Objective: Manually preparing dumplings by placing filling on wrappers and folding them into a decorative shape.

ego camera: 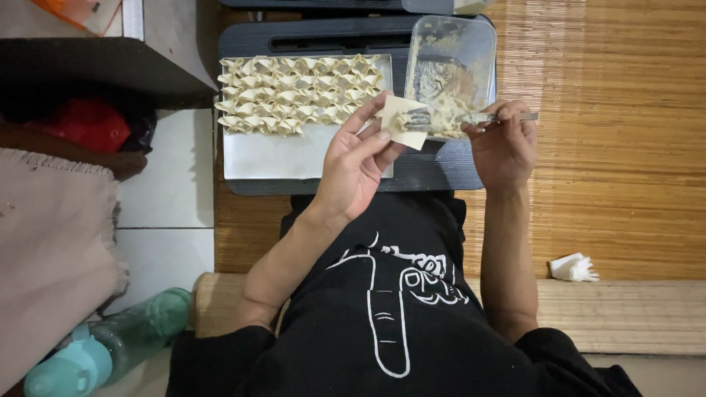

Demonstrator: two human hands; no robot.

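- The left hand (353, 165) holds a square dumpling wrapper (404, 121) on its fingertips, palm up, just over the near right corner of the white tray (279, 156).
- The right hand (506, 143) grips a metal fork (471, 117), its tines loaded with pale filling and touching the wrapper.
- Rows of folded dumplings (298, 94) fill the tray's far half.
- A clear plastic container (450, 62) smeared with filling sits just right of the tray.
- Both rest on a black low table (434, 170).
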